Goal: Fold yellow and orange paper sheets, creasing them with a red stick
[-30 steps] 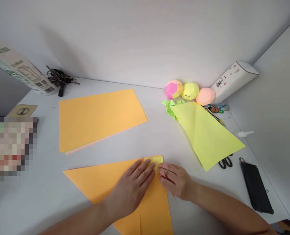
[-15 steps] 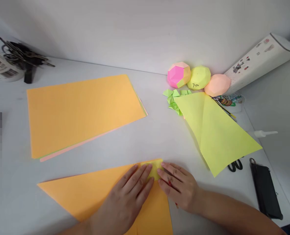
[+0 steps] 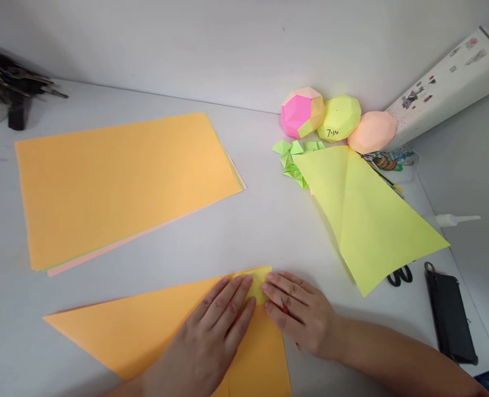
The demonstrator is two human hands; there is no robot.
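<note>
A folded orange paper sheet (image 3: 116, 320) lies on the table before me, its long point to the left. On its top right corner rests a small yellow paper piece (image 3: 259, 284). My left hand (image 3: 215, 325) lies flat, fingers stretched over the sheet and the yellow piece's left part. At the right edge, the fingertips of my right hand (image 3: 304, 314) touch the yellow piece. Between that hand's fingers shows a thin red pencil-like stick (image 3: 284, 306), mostly hidden; its exact kind is unclear.
An orange-topped paper stack (image 3: 124, 187) lies at back left. Back right are a yellow-green sheet (image 3: 376, 220), green folded pieces (image 3: 289, 160) and faceted paper balls (image 3: 339, 118). Black scissors handles (image 3: 400, 275) and a black case (image 3: 452, 314) lie right. Dark tools (image 3: 12, 82) stand far left.
The view has shifted slightly, so the paper stack appears farther left and the paper balls higher. Both hands stay on the orange sheet and the yellow piece, almost unmoved.
</note>
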